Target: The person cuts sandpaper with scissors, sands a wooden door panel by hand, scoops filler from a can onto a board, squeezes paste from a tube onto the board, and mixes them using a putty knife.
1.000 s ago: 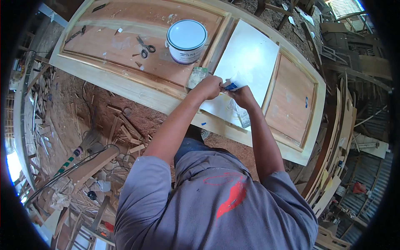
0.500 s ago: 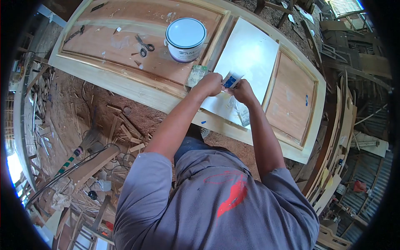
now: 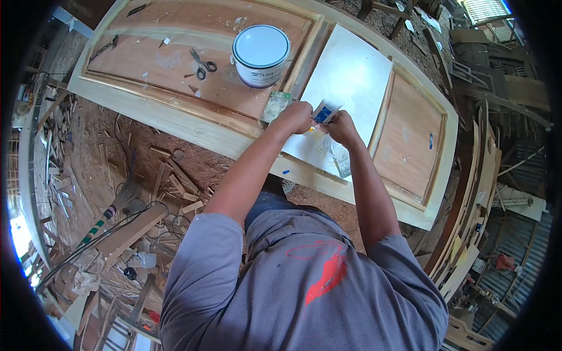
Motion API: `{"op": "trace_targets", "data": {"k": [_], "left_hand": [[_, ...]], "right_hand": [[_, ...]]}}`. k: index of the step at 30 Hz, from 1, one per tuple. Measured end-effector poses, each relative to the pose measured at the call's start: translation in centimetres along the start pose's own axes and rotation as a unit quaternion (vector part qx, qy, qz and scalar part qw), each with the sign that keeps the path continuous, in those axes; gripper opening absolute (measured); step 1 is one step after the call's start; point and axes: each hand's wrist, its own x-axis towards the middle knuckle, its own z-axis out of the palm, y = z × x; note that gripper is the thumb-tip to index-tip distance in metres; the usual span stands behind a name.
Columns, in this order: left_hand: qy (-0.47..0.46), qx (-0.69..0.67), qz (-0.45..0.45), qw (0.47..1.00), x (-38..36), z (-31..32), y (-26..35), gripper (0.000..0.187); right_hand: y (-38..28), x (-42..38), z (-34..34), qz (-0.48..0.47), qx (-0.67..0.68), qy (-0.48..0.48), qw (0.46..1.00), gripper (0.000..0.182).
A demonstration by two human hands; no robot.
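Both my hands are closed around a small white tube with a blue label (image 3: 325, 111), held over a glossy white sheet (image 3: 345, 67). My left hand (image 3: 300, 116) grips its lower left side, and my right hand (image 3: 343, 128) pinches it from the right. Below the fingers a bit of yellow shows on the sheet. Beside it, partly under my right wrist, lies a smeared putty scraper or clear scrap (image 3: 342, 164). A worn, paint-stained flat block (image 3: 276, 106) sits just left of my left hand. Behind it stands a lidded white tin (image 3: 261, 57).
Everything rests on a large panelled wooden door (image 3: 175, 120). Black-handled scissors (image 3: 202, 64) lie left of the tin, among small scraps. A small blue piece (image 3: 285, 172) is at the door's near edge. Wood offcuts (image 3: 178, 184) and a broom (image 3: 111, 212) cover the floor to the left.
My hands stay almost in place around the tube. A little more yellow shows beneath my fingers than before.
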Motion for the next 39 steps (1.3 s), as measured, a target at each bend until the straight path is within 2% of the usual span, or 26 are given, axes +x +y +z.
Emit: {"op": "trace_targets", "data": {"k": [11,14,17,23,30,33,36,38,39], "left_hand": [[0.000,-0.005,0.004,1.000,0.0,-0.6,0.1,0.031],[-0.002,-0.040,0.009,0.999,0.3,-0.8,-0.1,0.030],[0.020,-0.090,0.020,0.996,0.2,-1.4,-0.1,0.031],[0.011,-0.115,0.012,0.993,-0.4,-3.9,1.3,0.051],[-0.051,-0.084,-0.019,0.995,0.1,-4.9,2.0,0.066],[-0.068,-0.228,-0.032,0.971,0.2,-4.3,1.7,0.066],[-0.101,-0.326,-0.082,0.936,-1.1,-5.2,2.5,0.061],[-0.103,-0.380,-0.117,0.912,-2.0,-5.8,3.1,0.052],[-0.099,-0.410,-0.118,0.899,-3.1,-6.7,4.0,0.051]], "right_hand": [[0.6,0.5,-0.1,-0.002,0.005,0.004,1.000,0.034],[0.6,0.3,-0.3,-0.019,0.022,0.016,0.999,0.033],[0.5,-0.2,-1.7,-0.011,0.095,-0.028,0.995,0.020],[-0.3,-1.2,-2.6,-0.006,0.324,-0.038,0.945,0.027],[-0.9,-2.2,-2.2,-0.001,0.381,-0.032,0.924,0.026],[-1.5,-3.0,-2.4,0.014,0.413,-0.059,0.909,0.032],[-2.7,-4.2,-3.2,0.039,0.447,-0.079,0.890,0.038],[-3.4,-5.1,-3.6,0.047,0.462,-0.084,0.882,0.039],[-3.2,-5.4,-4.2,0.061,0.431,-0.077,0.897,0.049]]}}
